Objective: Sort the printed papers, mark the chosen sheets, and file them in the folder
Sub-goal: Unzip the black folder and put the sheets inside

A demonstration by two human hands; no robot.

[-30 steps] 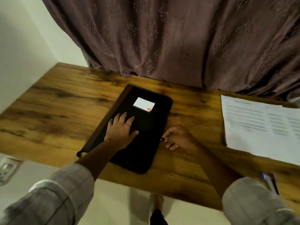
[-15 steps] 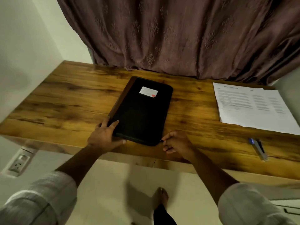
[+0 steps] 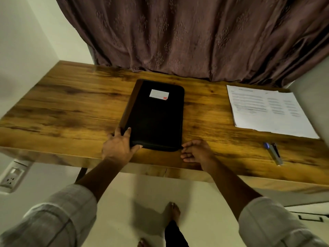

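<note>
Two bare hands frame the near end of a black folder (image 3: pixel 154 120), which lies shut and flat in the middle of the frame on a wooden worktop (image 3: pixel 71 107), its long side running away from the viewer. A small white label (image 3: pixel 159 94) sits near its far end. The folder looks like a padded case: stiff enough to keep its shape, fairly heavy, with a matte cover that should not slip. Its rounded corners and thick edges seem the best places to take hold.

The left hand (image 3: pixel 119 147) clasps the lower left corner, with the thumb laid along the near edge, the forefinger on the cover and the other fingers against the left side. The right hand (image 3: pixel 195 152) rests on the worktop at the lower right corner. Its fingers are loosely curved, and the thumb and forefinger tips meet at the folder's edge. Whether they pinch a zip pull there is too small to tell.

Printed papers (image 3: pixel 267 111) lie stacked at the right of the frame, well apart from the folder; they look thin, floppy and easily creased. A pen (image 3: pixel 273 154) lies below them, near the front edge
</note>
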